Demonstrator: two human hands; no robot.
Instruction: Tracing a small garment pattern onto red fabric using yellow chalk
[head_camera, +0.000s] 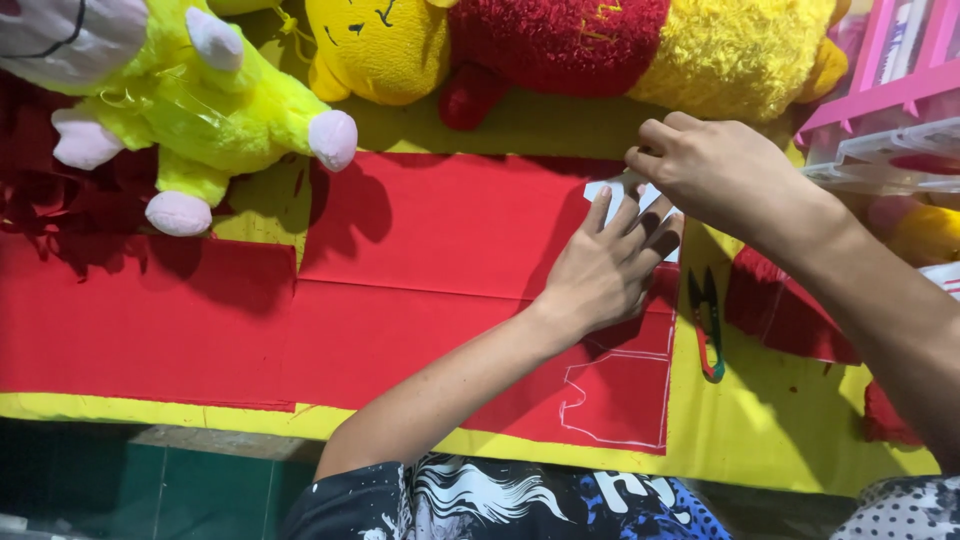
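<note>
My left hand (605, 265) lies flat, fingers spread, on a white paper pattern piece (600, 188) that rests on red fabric (420, 250). My right hand (715, 170) is closed above the pattern's upper edge, fingers pinched together; what it pinches is too small to tell, likely chalk. White chalk outlines (620, 400) are drawn on the red fabric near its lower right corner. The red fabric lies over yellow fabric (760, 430).
Small thread snips (708, 325) lie on the yellow fabric right of the red piece. Plush toys line the far edge: a yellow-green one (215, 100) and a yellow and red one (560, 45). Pink plastic drawers (880, 110) stand at the right. More red fabric (780, 310) lies under my right arm.
</note>
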